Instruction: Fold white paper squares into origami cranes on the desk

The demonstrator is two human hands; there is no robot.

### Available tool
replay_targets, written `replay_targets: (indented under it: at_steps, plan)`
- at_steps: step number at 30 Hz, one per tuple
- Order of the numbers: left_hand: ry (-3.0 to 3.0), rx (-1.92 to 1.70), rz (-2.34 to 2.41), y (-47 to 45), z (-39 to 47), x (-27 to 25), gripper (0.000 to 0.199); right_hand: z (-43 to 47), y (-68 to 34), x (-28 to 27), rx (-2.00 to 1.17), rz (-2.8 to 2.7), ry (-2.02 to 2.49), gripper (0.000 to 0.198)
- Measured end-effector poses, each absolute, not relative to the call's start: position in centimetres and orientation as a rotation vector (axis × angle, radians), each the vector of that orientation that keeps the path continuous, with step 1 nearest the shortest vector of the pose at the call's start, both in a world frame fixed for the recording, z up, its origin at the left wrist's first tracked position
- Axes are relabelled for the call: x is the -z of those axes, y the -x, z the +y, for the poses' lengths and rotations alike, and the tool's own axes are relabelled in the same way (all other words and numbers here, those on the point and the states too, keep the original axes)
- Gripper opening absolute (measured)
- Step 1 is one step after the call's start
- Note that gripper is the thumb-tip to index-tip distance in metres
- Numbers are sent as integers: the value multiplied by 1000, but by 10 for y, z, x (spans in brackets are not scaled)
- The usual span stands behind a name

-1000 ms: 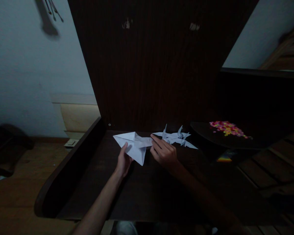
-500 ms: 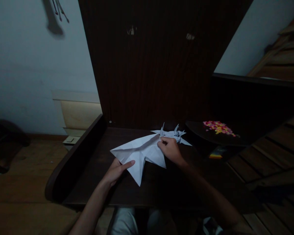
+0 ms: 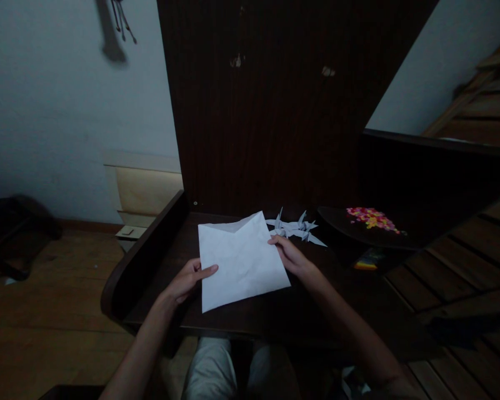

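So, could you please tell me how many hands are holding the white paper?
2: the left hand at the left edge of the white paper, the right hand at its right edge.

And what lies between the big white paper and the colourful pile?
In the head view, folded white paper figures lie between the big white paper and the colourful pile; the right grip holds the paper's right edge.

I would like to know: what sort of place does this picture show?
Probably a room in a home, perhaps a hobby corner: a dark wooden desk, a plank floor, and folded paper figures on the desk near the white paper.
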State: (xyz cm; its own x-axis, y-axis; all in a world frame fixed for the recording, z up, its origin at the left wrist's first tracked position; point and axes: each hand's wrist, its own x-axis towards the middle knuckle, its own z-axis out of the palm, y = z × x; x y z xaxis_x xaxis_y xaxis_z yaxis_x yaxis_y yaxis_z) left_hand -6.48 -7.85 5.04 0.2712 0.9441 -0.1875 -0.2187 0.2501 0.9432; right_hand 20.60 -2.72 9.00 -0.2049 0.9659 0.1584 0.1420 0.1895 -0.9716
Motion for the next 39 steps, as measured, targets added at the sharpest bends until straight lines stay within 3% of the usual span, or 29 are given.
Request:
replay_targets:
  at_steps: [3, 7, 10, 13, 15, 18, 25, 29, 33, 39]
  plan:
    - [-900, -1056, 1047, 72, -70, -47, 37, -26, -201, -73, -1534, -1328, 1066, 17]
    - [-1161, -1354, 1446, 95, -56, -68, 39, -31, -205, -52, -1675, -1134, 1115, 17]
    - [-1681, -1553, 1772, 110, -46, -94, 28, -41, -213, -41, -1733, -1092, 1140, 18]
    - [-2194, -1713, 1770, 112, -35, -100, 22, -51, -221, -33, -1722, -1099, 1179, 18]
    - [-2572, -1501, 1598, 109, -26, -85, 34, -57, -226, -29, -1693, -1096, 1241, 19]
    - [-2886, -904, 1474, 105, -13, -47, 38, -65, -237, -22, -1643, -1073, 1367, 23]
    - [-2751, -169, 1690, 123, 5, 2, 45, -87, -279, -9, -1440, -1140, 1485, 33]
    - [-2577, -99, 1714, 128, 17, -6, 50, -93, -292, -4, -1363, -1102, 1518, 35]
    - [-2331, -373, 1928, 108, 38, -13, 57, -95, -294, 3, -1309, -1040, 1501, 35]
    - [-2130, -237, 2088, 69, 69, 5, 84, -96, -290, 9, -1170, -1122, 1498, 37]
